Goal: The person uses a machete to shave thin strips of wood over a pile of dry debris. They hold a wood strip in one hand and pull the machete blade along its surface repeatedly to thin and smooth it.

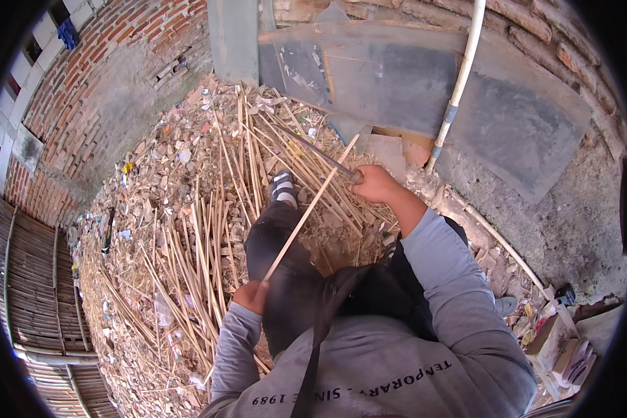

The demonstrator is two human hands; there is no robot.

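Note:
A long pale bamboo strip [306,217] slants up and to the right across my bent leg. My left hand [253,295] is closed round its lower end. In my right hand [377,185] I grip the handle of a long dark-bladed knife [320,155], which points away to the upper left. The knife crosses the bamboo strip near its far end; I cannot tell whether the blade touches it. Beyond my sandalled foot [283,187], split bamboo strips [247,143] lie in a loose heap. More bamboo strips [196,244] are spread on the ground to the left.
Rubble and litter [181,157] cover the ground. A brick wall [97,104] rises at the far left, with a bamboo slat panel [35,272] nearer. Grey sheets [411,83] lean on the right wall behind a white pipe [460,87]. Boxes [571,362] stand at lower right.

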